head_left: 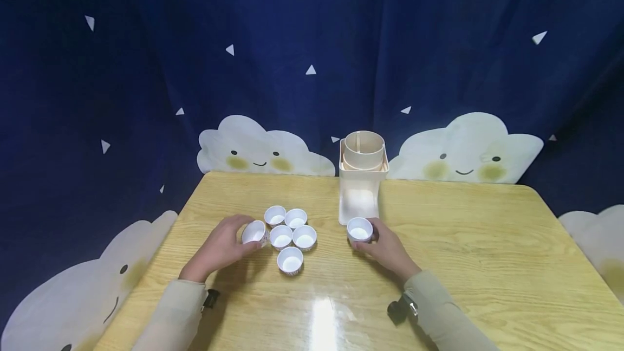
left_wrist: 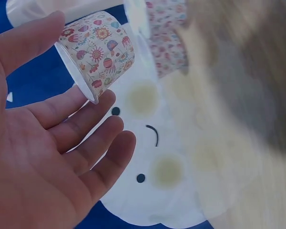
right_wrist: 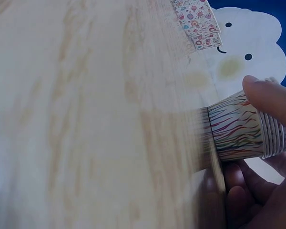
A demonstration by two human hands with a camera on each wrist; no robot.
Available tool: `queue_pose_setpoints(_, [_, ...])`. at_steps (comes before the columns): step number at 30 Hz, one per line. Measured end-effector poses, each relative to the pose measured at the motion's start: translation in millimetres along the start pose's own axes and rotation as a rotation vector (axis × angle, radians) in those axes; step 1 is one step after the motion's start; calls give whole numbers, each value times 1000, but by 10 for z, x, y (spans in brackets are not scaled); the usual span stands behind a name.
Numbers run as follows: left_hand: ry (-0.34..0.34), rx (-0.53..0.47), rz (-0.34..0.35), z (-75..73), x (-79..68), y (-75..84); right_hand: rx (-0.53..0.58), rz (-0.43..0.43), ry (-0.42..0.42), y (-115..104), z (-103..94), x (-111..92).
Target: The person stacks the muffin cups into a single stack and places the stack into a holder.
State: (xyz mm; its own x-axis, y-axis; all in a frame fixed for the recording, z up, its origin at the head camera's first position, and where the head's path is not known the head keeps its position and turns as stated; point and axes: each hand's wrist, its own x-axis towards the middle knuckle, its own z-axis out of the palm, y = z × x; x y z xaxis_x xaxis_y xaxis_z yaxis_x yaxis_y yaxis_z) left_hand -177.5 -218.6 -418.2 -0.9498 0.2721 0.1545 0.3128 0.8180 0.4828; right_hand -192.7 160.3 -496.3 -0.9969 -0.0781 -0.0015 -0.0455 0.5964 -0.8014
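My left hand (head_left: 225,244) pinches a small paper baking cup (left_wrist: 99,55) between thumb and fingers. This cup has a flower print outside and is white inside; it is tilted. Just right of it, several similar white-lined cups (head_left: 290,260) stand upright in a cluster on the table. My right hand (head_left: 388,248) grips a nested stack of paper cups (right_wrist: 238,129), its outside printed with coloured wavy stripes. Several rims show at the stack's top in the right wrist view. Its base is at or close to the tabletop; I cannot tell if it touches.
A cream plastic stand (head_left: 359,194) with an open round cylinder (head_left: 364,149) on top stands at the table's back, just behind the right hand's stack. The wooden table (head_left: 463,242) reaches to a dark blue curtain (head_left: 292,26) with printed clouds.
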Motion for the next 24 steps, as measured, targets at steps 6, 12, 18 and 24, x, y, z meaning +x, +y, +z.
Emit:
queue_pose_setpoints(6, [20,-18,37,-16,-9,109,-6,-3,2,-14,9,-17])
queue_pose_setpoints(12, [26,-25,55,-5,-8,186,-14,-11,3,-14,32,-11])
queue_pose_setpoints(18, [36,-38,67,11,28,274,-11,-9,-6,-5,24,-12])
queue_pose_setpoints(24, [21,-89,72,40,100,435,-13,-14,1,26,22,2])
